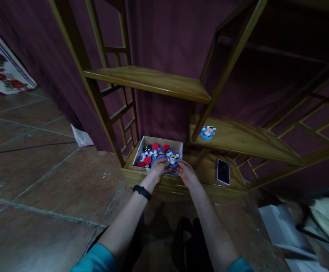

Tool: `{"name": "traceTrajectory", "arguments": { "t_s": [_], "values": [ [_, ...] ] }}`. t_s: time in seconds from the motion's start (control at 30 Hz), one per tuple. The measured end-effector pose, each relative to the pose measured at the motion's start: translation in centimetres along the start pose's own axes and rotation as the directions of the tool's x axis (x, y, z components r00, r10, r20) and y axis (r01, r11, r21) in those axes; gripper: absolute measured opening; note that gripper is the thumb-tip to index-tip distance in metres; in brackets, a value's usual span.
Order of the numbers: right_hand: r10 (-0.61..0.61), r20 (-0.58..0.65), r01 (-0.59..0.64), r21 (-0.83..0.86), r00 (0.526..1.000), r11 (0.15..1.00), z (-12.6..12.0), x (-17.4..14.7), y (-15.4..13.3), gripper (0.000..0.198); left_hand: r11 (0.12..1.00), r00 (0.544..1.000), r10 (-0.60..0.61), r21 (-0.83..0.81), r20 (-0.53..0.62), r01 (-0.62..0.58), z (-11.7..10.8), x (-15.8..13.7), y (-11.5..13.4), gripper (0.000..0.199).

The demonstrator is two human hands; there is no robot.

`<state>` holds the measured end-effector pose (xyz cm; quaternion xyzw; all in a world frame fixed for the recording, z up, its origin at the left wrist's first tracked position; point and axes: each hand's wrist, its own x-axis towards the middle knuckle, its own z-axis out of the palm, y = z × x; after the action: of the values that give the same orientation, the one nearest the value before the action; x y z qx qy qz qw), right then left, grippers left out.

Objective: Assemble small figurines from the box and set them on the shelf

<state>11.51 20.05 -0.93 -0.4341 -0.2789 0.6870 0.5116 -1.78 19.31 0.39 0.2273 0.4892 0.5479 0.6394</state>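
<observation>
- As two bare hands met over the near right part of a box [178,146], a figure [172,161] with a blue base sat between their fingertips.
- The left hand [160,166] had its fingers bent and nearly closed, the tips on the left edge of the figure.
- The right hand [186,173] had its fingers partly spread, the tips at the right edge of the same piece; whether they gripped it or only steadied it, one could not tell.
- A black band [142,192] circled the left wrist, and teal sleeves [96,260] showed at the near edge of the scene.
- Inside the box, small toys [155,153] lay crowded together, red, blue, purple and black among them, too small to make out singly.
- The box stood on the low left end of a wooden stand [147,80].
- To the right, on a higher board of the stand, a second figure [208,132] rested on its own blue base near the upright.
- Below that board, a phone [223,172] lay with its dark screen up, well apart from the right hand.
- A maroon curtain [164,41] hung on the far side, behind the stand.
- On the tiled floor [53,181] at left, a dark cord [31,147] ran toward the curtain.
</observation>
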Motion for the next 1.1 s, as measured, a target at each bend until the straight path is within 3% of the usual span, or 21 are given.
{"name": "traceTrajectory", "arguments": {
  "t_s": [0.17, 0.47, 0.87, 1.1],
  "values": [
    [-0.017, -0.006, 0.016, -0.016, 1.0, 1.0, 0.13, -0.08, -0.03, 0.02, 1.0, 0.999, -0.004, -0.004, 0.035, 0.004, 0.1, -0.3, 0.26, 0.008],
    [-0.038, -0.004, 0.038, -0.054, 0.999, 0.998, 0.26, -0.22, -0.04, 0.024, 0.999, 0.998, -0.018, -0.034, 0.056, 0.02, 0.04, -0.14, 0.13, 0.01],
    [-0.067, -0.072, 0.058, -0.119, 0.995, 0.991, 0.75, -0.27, -0.28, 0.033, 0.997, 0.997, -0.073, -0.007, -0.034, 0.073, 0.21, -0.22, 0.37, 0.008],
    [-0.083, -0.066, 0.074, -0.128, 0.994, 0.989, 0.83, -0.31, -0.31, 0.034, 0.996, 0.996, -0.089, -0.01, -0.013, 0.089, 0.15, -0.18, 0.3, 0.011]
  ]
}}
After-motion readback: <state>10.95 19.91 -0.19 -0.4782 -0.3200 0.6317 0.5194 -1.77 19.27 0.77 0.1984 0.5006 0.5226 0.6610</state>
